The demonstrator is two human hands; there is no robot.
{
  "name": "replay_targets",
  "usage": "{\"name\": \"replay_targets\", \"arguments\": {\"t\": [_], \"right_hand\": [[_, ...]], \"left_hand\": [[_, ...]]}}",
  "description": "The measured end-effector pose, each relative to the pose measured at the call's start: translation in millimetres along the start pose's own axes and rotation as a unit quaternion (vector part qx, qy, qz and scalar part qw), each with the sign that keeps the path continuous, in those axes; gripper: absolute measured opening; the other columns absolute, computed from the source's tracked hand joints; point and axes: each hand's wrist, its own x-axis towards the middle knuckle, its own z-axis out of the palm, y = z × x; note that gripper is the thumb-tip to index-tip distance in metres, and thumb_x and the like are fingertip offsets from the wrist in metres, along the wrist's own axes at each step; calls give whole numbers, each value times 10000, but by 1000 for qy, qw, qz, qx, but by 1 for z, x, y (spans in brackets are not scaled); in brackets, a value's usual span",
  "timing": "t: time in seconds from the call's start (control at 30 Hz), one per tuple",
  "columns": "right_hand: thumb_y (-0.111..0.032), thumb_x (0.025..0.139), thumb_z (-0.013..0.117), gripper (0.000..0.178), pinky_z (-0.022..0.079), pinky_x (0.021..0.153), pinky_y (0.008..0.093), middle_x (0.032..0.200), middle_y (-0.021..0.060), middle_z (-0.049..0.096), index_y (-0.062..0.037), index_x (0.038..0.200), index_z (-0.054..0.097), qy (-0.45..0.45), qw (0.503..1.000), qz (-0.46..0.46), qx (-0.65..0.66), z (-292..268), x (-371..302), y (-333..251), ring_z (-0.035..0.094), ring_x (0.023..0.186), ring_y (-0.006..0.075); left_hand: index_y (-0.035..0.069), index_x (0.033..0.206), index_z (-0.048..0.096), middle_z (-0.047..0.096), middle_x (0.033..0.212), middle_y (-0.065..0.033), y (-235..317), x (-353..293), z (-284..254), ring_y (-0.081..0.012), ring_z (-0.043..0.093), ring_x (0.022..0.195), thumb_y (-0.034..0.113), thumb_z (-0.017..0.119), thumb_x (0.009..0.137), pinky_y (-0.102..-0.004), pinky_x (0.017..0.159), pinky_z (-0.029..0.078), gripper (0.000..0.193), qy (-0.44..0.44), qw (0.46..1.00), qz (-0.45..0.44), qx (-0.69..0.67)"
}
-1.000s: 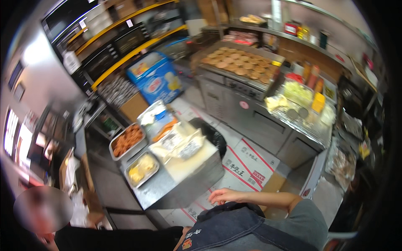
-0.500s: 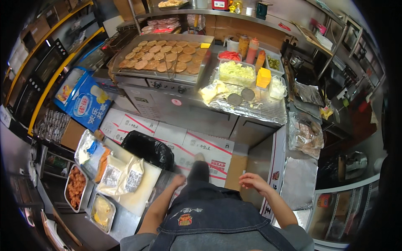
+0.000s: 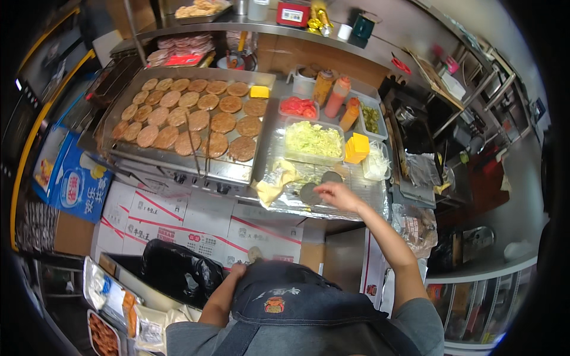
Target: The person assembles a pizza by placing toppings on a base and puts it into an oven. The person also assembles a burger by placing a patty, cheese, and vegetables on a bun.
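Note:
My right hand (image 3: pixel 337 195) reaches over the foil-lined wire rack (image 3: pixel 350 207). Its fingertips are at the right edge of the nearer dark grey round disc (image 3: pixel 310 194), fingers slightly apart; whether they touch it is hard to make out. A second dark disc (image 3: pixel 331 177) lies just behind. Left of these sits a crumpled pale yellow wrapper (image 3: pixel 278 181). Behind the discs stand a tub of shredded lettuce (image 3: pixel 313 140), stacked orange cheese slices (image 3: pixel 357 148) and a tub of sliced white onion (image 3: pixel 376 161). My left hand (image 3: pixel 238 270) hangs low beside my apron, its fingers hidden.
Many browned patties (image 3: pixel 169 115) cover the griddle (image 3: pixel 237 171), with long tongs (image 3: pixel 199 142) across its front. Behind the lettuce are sliced tomatoes (image 3: pixel 298 107), sauce bottles (image 3: pixel 338 96) and pickles (image 3: pixel 371 119). A black-lined bin (image 3: pixel 178 267) stands on the floor at lower left.
My right hand has gone from beside my body forward to the dark discs. My left hand has stayed low at my side. The view has shifted nearer the griddle and rack.

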Motion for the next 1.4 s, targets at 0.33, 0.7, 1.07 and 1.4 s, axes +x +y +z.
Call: {"name": "replay_targets", "arguments": {"t": [0.33,0.7,1.07,1.4], "right_hand": [[-4,769,566,346,453,877,355,1039,157,590,-100,1094,633,79,986,-53,-135,-55,118,119,560,1004,322],[-7,708,579,625,328,1051,383,1384,124,390,-281,1266,518,-119,953,-152,-234,-57,209,152,336,1288,317],[-109,667,663,465,459,890,364,1103,87,519,-209,1118,614,-108,943,-172,-266,-64,212,150,496,1069,276],[-176,772,639,299,464,875,384,1097,90,538,-151,1069,623,-97,958,-156,-220,-86,209,143,550,1021,292]], "left_hand": [[20,941,674,614,1044,-222,39,5,-31,-346,581,1018,357,492,722,-395,877,454,441,-24,995,2,97],[43,1014,648,653,975,-187,108,-18,11,-330,627,922,532,637,669,-376,770,479,599,140,980,-134,-53],[62,999,660,613,1059,-210,123,-36,4,-349,575,1035,503,514,749,-395,854,466,528,96,984,-142,-49],[61,984,670,636,1003,-210,147,34,-57,-350,591,994,413,521,758,-394,866,450,443,82,989,-85,-88]]}}
